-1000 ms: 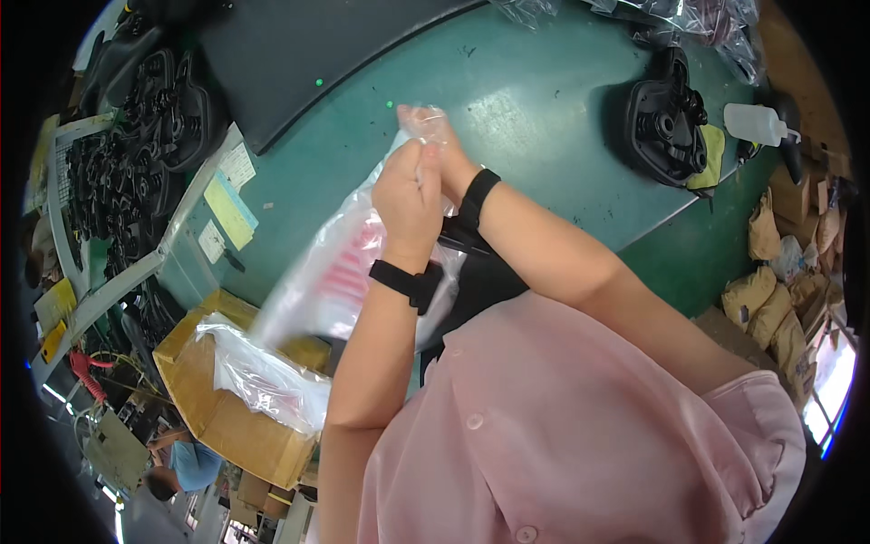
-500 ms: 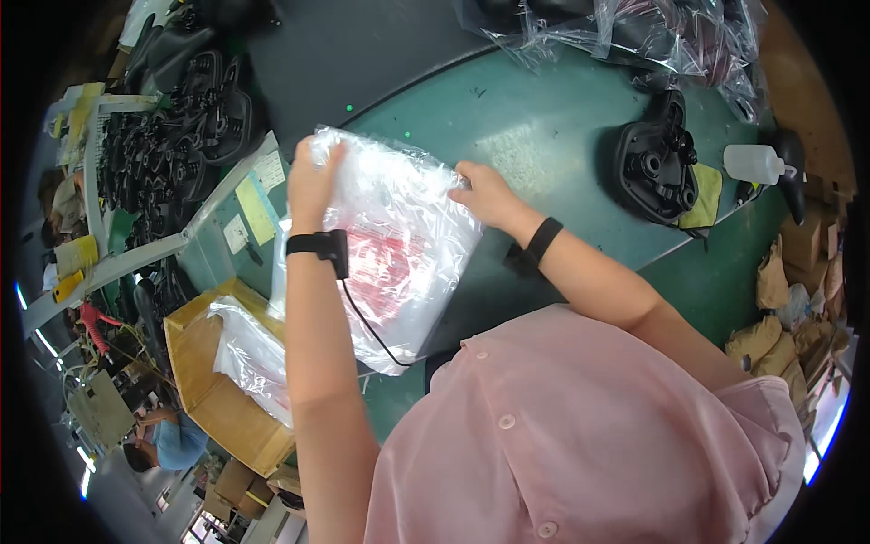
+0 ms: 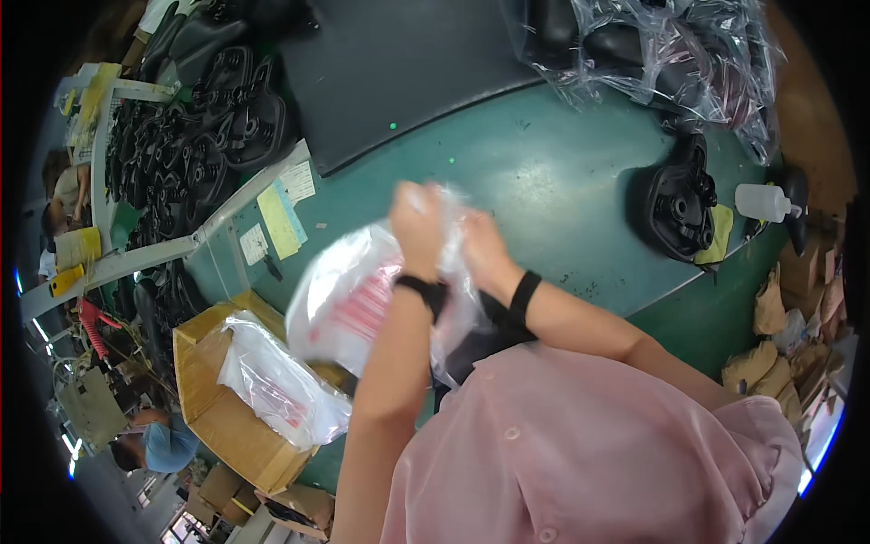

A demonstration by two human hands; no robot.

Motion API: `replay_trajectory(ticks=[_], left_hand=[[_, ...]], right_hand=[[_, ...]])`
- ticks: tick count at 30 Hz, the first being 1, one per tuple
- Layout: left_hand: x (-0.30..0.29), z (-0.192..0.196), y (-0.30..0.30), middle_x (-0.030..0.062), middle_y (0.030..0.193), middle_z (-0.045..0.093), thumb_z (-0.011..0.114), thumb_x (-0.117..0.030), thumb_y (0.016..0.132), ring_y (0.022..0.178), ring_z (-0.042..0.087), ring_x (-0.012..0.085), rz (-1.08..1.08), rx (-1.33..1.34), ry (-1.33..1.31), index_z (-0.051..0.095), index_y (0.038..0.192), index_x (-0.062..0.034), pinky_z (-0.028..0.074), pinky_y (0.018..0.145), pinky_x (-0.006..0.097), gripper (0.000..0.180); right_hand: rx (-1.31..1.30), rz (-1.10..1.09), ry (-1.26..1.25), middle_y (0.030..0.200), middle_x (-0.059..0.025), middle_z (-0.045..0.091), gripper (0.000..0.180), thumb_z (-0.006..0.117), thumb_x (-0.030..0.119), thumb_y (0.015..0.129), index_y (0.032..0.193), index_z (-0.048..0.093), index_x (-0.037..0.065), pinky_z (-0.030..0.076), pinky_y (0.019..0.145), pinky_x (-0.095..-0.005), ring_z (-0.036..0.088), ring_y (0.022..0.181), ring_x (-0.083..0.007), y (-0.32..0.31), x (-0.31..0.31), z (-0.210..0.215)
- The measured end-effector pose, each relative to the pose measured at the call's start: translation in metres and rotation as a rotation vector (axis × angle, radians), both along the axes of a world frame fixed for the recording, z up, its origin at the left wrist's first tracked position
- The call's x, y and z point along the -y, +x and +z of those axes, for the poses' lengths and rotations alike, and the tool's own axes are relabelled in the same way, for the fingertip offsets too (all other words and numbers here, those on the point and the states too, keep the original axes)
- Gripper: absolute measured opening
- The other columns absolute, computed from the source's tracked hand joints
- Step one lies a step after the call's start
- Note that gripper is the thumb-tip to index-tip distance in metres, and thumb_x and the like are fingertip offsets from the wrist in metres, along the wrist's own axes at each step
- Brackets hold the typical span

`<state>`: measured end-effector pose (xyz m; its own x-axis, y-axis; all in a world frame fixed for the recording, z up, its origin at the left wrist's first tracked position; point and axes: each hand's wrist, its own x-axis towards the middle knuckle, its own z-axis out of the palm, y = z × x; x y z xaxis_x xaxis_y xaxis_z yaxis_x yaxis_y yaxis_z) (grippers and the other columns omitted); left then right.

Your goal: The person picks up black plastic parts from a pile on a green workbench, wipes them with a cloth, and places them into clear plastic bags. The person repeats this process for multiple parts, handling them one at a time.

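A clear plastic bag with red print (image 3: 362,313) hangs bunched and blurred between my hands, over the near edge of the green table (image 3: 562,218). My left hand (image 3: 417,231) is closed around the bag's upper edge. Just to its right, my right hand (image 3: 485,249) grips the same edge; motion smears its fingertips. The two hands are close together, and the bag's body swings out to the left behind my left wrist. More flat bags with red print (image 3: 272,381) lie in an open cardboard box (image 3: 204,381) at the left.
A black bicycle saddle (image 3: 666,213) lies underside up on the right, beside a yellow cloth (image 3: 719,238) and white squeeze bottle (image 3: 761,202). Plastic-wrapped saddles (image 3: 652,54) stand far right. A black mat (image 3: 408,72) covers the far side. Many saddles (image 3: 190,136) pile up left.
My hands have come together from the bag's two upper corners, the left one moving right. The bag, spread flat before, is now gathered and swung left.
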<state>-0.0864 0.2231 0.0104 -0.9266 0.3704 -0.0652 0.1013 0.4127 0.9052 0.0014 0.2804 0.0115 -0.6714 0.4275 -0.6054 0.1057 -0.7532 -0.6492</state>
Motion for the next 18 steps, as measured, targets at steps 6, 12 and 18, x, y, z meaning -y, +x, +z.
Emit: replay_trajectory(ticks=[6, 12, 18], left_hand=[[0.001, 0.027, 0.029, 0.0114, 0.064, 0.039, 0.065, -0.016, 0.084, 0.060, 0.038, 0.0198, -0.093, -0.181, 0.032, 0.045, 0.073, -0.0017, 0.040, 0.059, 0.034, 0.026], [0.014, -0.008, -0.039, 0.0093, 0.060, 0.038, 0.060, -0.020, 0.088, 0.060, 0.039, 0.0124, 0.103, 0.401, 0.095, 0.046, 0.072, -0.0024, 0.040, 0.055, 0.033, 0.028], [0.014, 0.013, 0.000, 0.0200, 0.068, 0.055, 0.058, -0.025, 0.088, 0.064, 0.053, 0.0372, -0.116, -0.171, -0.002, 0.053, 0.077, -0.0037, 0.044, 0.058, 0.044, 0.025]], right_hand=[[-0.060, 0.033, 0.114, 0.070, 0.0022, 0.054, 0.032, 0.049, 0.029, 0.098, 0.082, 0.061, 0.003, 0.043, 0.059, -0.0256, 0.050, 0.068, -0.0056, -0.037, -0.046, -0.023], [-0.146, 0.102, 0.320, 0.069, 0.0027, 0.055, 0.026, 0.052, 0.026, 0.096, 0.079, 0.059, 0.008, 0.042, 0.053, -0.0236, 0.051, 0.060, -0.0067, -0.049, -0.005, 0.015], [-0.354, 0.144, -0.416, 0.068, 0.0056, 0.050, 0.023, 0.054, 0.022, 0.092, 0.073, 0.057, 0.008, 0.043, 0.057, -0.0239, 0.047, 0.064, -0.0046, -0.068, -0.038, -0.044]])
